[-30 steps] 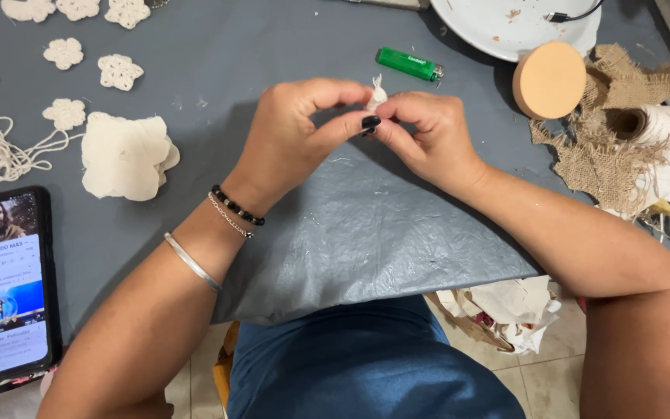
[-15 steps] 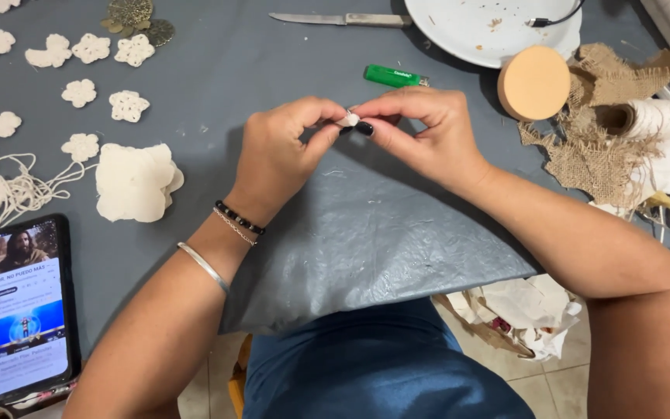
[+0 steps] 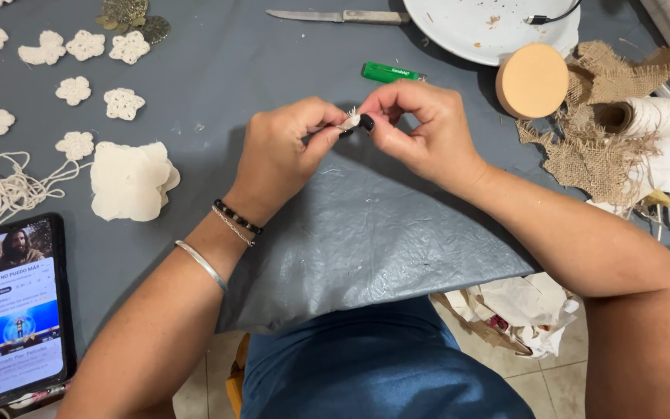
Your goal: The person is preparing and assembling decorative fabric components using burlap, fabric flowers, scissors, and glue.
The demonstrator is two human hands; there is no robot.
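Observation:
My left hand (image 3: 284,151) and my right hand (image 3: 420,128) meet above the grey table cover (image 3: 350,233), fingertips pressed together. Between them they pinch a small cream piece of fabric or cord (image 3: 350,120) with a frayed tip sticking up. Most of that piece is hidden by my fingers. A green lighter (image 3: 391,73) lies just beyond my right hand. A stack of cream flower-shaped cutouts (image 3: 129,180) rests to the left of my left wrist.
Several small cream crocheted flowers (image 3: 75,90) and loose cord (image 3: 9,190) lie at the left. A phone (image 3: 18,306) with a lit screen sits at the bottom left. Farther back are a knife (image 3: 339,15), a white plate (image 3: 490,27), a round tan disc (image 3: 532,80), burlap scraps (image 3: 599,147) and a twine spool (image 3: 649,116).
The view has shifted, so the table objects sit lower in the frame. My hands stay together on the small cream piece, with fingers slightly re-gripped around it.

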